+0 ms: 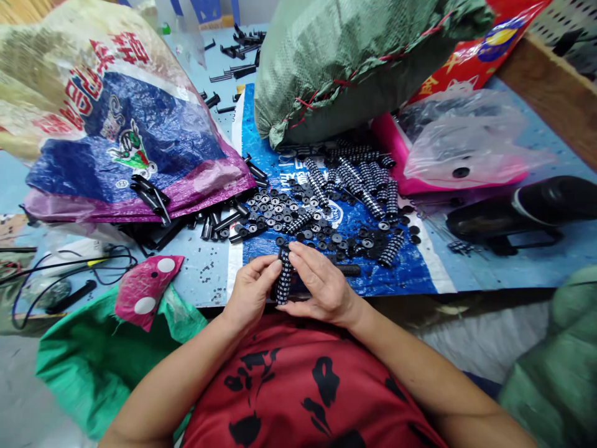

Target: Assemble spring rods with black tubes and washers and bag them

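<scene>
A bulging green woven sack fills the upper centre above a blue printed sheet strewn with loose black discs. At lower centre, the left hand and right hand both pinch a stacked column of discs: light, rigid, ribbed, likely to slide apart unless gripped at both ends.

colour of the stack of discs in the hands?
Black with small white marks, on the stack of discs; head view shows it.

A black stack of washers, dotted with white, stands nearly upright, slightly tilted, at the worktop's near edge, held between both hands, near loose washers.
</scene>
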`<state>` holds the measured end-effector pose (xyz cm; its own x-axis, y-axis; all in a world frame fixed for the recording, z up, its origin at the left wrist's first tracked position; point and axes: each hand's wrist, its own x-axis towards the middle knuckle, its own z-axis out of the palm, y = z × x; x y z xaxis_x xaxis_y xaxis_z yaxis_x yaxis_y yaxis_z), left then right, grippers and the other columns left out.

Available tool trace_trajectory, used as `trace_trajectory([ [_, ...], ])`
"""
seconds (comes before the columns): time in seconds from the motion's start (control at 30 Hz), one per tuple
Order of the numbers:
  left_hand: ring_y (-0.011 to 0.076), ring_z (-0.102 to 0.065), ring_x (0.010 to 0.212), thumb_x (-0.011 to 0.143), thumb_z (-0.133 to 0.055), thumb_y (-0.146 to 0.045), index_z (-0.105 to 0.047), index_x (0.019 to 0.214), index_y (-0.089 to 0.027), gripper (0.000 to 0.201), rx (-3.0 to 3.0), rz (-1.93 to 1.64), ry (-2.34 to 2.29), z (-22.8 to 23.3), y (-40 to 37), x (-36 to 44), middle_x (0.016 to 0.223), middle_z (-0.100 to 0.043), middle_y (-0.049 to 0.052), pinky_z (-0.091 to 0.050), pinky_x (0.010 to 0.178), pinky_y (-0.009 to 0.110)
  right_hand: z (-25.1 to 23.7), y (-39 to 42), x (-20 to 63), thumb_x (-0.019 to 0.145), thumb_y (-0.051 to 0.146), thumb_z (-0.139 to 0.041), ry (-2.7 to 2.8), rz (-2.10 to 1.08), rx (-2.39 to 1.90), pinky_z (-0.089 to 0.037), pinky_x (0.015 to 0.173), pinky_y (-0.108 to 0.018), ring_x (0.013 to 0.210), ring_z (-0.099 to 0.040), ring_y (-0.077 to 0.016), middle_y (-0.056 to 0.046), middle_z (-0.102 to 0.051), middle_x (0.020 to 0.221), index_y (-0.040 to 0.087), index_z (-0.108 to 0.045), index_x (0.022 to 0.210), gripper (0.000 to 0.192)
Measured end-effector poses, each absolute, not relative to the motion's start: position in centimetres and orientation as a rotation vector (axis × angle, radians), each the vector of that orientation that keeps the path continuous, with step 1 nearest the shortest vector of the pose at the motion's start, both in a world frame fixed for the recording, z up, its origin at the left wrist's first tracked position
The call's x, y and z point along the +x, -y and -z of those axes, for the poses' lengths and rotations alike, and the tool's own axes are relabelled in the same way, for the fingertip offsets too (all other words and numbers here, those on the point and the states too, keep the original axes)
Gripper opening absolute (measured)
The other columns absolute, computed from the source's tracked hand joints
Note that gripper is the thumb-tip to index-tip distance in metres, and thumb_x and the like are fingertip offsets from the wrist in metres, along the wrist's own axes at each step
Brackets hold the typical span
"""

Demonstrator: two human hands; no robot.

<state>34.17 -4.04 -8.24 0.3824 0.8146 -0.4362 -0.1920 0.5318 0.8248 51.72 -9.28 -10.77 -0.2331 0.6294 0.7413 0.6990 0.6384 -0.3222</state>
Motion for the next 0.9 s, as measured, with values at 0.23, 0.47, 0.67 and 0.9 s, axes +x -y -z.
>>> trace_trajectory([
  [0.23, 0.0189, -0.070, 0.072, 0.063, -0.095, -0.042, -0.070, 0.099, -0.016, 0.051, 0.604, -0.529, -0.890, 7.7, 3.4, 33.6, 0.080, -0.072, 0.004, -0.059, 0.068, 0.032, 11.3, 9.4, 51.6, 0.087, 0.050, -0.077, 1.952, -0.014, -1.100, -0.046, 0.116, -0.052, 0.147, -0.045, -0.0334, -0.030, -0.051, 0.148, 0.004, -0.030, 0.160, 0.098],
  [0.47, 0.0136, -0.067, 0.075, 0.080, -0.082, -0.043, -0.070, 0.103, -0.016, 0.037, 1.329, -0.815, -1.070, 9.7, 1.2, 29.5, 0.088, -0.072, 0.004, -0.054, 0.074, 0.026, 12.5, 10.2, 51.9, 0.099, 0.029, -0.065, 1.997, 0.051, -1.499, -0.054, 0.086, -0.042, 0.104, -0.066, -0.0276, -0.012, -0.071, 0.110, 0.013, -0.064, 0.119, 0.026],
  [0.67, 0.0196, -0.064, 0.083, 0.081, -0.076, -0.042, -0.076, 0.099, -0.018, 0.030, 2.054, -0.557, -1.287, 10.1, -2.1, 26.2, 0.090, -0.072, 0.006, -0.047, 0.078, 0.032, 12.2, 10.7, 52.3, 0.101, 0.016, -0.056, 1.933, 0.086, -1.523, -0.051, 0.077, -0.034, 0.086, -0.064, -0.0214, -0.011, -0.068, 0.096, 0.011, -0.061, 0.116, 0.016],
  [0.9, 0.0125, -0.047, 0.059, 0.074, -0.080, -0.052, -0.070, 0.086, -0.017, 0.038, 1.907, -0.177, -1.249, 9.1, -3.8, 26.7, 0.069, -0.057, -0.001, -0.033, 0.057, 0.025, 11.3, 9.0, 51.7, 0.104, 0.022, -0.053, 2.014, 0.153, -1.544, -0.047, 0.064, -0.032, 0.071, -0.062, -0.0170, -0.005, -0.066, 0.084, 0.015, -0.065, 0.118, 0.019],
])
